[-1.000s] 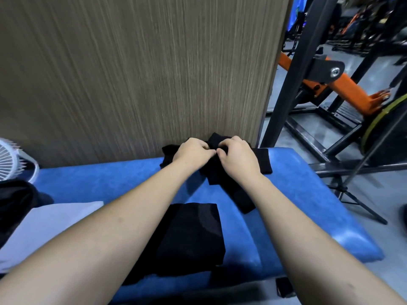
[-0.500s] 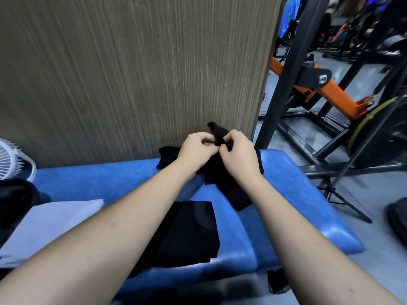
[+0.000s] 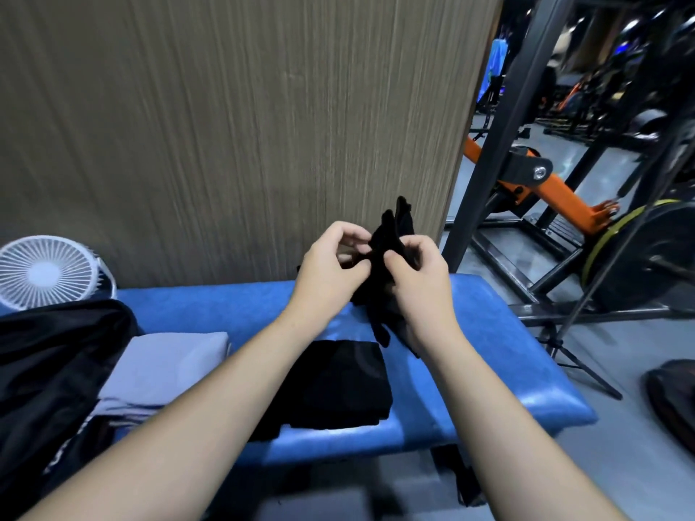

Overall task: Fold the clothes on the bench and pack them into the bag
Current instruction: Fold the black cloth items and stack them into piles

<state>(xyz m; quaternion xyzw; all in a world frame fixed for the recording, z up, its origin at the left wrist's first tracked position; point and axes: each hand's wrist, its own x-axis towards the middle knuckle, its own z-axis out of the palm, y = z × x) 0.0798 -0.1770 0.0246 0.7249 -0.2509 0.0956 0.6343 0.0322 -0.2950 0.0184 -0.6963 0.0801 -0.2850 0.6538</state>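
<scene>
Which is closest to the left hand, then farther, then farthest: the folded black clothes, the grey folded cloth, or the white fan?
From the left hand:
1. Folded black clothes, just below on the bench.
2. Grey folded cloth, farther left.
3. White fan, far left end.

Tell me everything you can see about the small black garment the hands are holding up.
The black garment looks like soft, thin, dark fabric, bunched and crumpled, not yet folded. Its upper end pokes up above the fingers, and its lower part hangs down toward the blue bench; whether it touches the padding cannot be told. The left hand and the right hand both pinch it near the middle, close together. What kind of clothing it is cannot be told.
</scene>
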